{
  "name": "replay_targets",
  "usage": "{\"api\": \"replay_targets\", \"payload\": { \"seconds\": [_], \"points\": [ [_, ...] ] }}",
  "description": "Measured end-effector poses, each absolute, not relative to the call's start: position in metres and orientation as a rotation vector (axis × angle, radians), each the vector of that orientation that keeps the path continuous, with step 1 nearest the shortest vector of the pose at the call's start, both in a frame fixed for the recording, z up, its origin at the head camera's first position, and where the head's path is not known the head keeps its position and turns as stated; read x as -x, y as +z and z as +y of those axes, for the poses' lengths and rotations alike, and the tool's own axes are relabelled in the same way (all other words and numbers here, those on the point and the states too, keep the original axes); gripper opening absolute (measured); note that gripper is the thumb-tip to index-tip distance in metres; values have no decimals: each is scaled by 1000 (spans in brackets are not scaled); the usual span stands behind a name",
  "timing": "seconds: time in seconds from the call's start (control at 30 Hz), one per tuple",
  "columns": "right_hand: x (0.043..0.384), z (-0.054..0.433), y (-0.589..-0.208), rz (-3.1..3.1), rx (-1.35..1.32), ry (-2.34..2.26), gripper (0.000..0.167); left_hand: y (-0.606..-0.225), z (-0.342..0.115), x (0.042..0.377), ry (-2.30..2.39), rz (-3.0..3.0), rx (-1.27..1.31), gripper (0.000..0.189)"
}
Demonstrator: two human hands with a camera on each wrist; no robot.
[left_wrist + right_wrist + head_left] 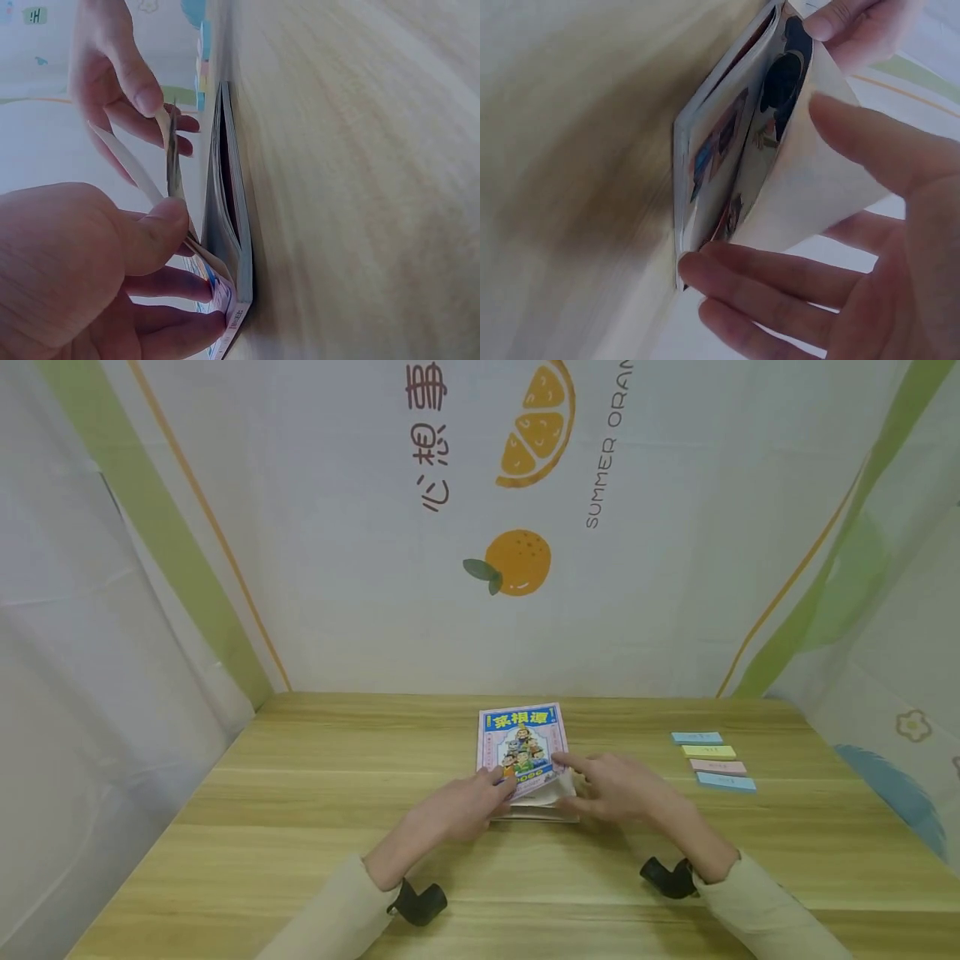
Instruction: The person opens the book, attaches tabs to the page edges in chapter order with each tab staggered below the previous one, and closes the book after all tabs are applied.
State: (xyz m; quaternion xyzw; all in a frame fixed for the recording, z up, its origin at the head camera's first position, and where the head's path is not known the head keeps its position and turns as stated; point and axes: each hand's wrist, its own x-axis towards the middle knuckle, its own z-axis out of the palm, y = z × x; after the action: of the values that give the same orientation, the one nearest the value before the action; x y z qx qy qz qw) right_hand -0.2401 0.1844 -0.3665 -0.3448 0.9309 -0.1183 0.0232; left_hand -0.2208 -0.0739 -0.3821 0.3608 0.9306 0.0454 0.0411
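A picture-covered paperback book (pixel 522 739) lies on the table with its front cover and some pages raised along the near edge. My left hand (pixel 468 797) grips the raised part near the spine. In the left wrist view its thumb (pixel 161 232) is against the lifted leaves, with fingers on the cover side. My right hand (pixel 618 787) is at the book's right edge. A white leaf (pixel 810 187) stands between its thumb and index finger in the right wrist view, while other fingertips (pixel 697 266) reach the page edges. Coloured illustrations show on the inner pages.
Several sticky-note pads, including a blue pad (pixel 696 737), a yellow pad (pixel 708 752) and a pink pad (pixel 717 767), lie in a slanting column to the right. The wooden table (pixel 300 827) ends at a hanging printed cloth (pixel 360 610) behind.
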Motion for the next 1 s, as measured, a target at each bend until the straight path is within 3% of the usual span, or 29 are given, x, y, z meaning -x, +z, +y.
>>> {"api": "replay_targets", "payload": {
  "seconds": [0.2, 0.43, 0.6, 1.0],
  "points": [
    [237, 182, -371, 2891, 1031, -297, 90, -382, -74, 220, 148, 2832, -1085, 28],
    [236, 178, -373, 2934, 1025, -337, 63, -380, -76, 220, 235, 2831, -1079, 43],
    [237, 177, -373, 2952, 979, -400, 54, -382, -74, 221, 215, 2895, -1073, 60],
    [239, 175, -375, 2975, 1017, -348, 56, -386, -71, 222, 158, 2963, -1093, 39]
  ]
}}
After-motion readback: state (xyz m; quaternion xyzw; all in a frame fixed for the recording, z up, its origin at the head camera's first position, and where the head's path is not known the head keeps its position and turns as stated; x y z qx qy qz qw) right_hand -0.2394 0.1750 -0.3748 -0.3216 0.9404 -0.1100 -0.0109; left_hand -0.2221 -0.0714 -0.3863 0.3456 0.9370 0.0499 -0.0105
